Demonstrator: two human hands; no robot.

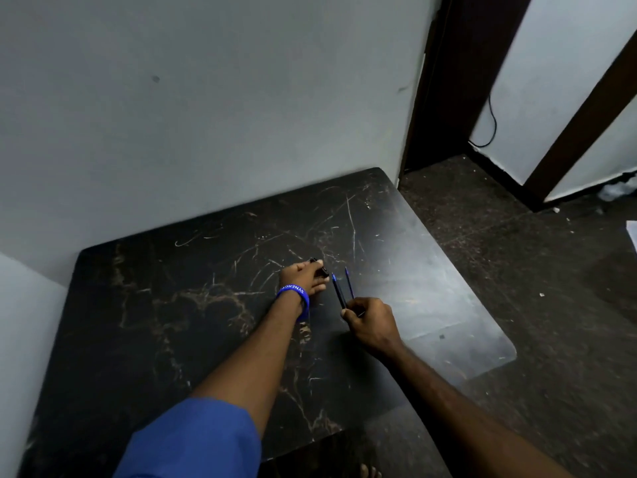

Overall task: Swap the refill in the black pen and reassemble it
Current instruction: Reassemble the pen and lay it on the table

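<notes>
My left hand (305, 278), with a blue wristband, rests on the dark marble table (172, 322) and is closed around a small black pen part (322, 269); only bits of that part show past the fingers. My right hand (370, 322) sits just to the right and nearer to me. It pinches the near ends of two thin dark sticks with blue tips, a refill (338, 291) and a second refill (349, 282), which fan out away from me. Whether either stick is the pen barrel is too small to tell.
The table stands against a pale wall (206, 115) at the back and left. Its right edge and rounded front corner (506, 353) drop to a dark speckled floor (517, 270). A dark doorframe (434, 81) and a hanging cable (491, 125) are at the back right.
</notes>
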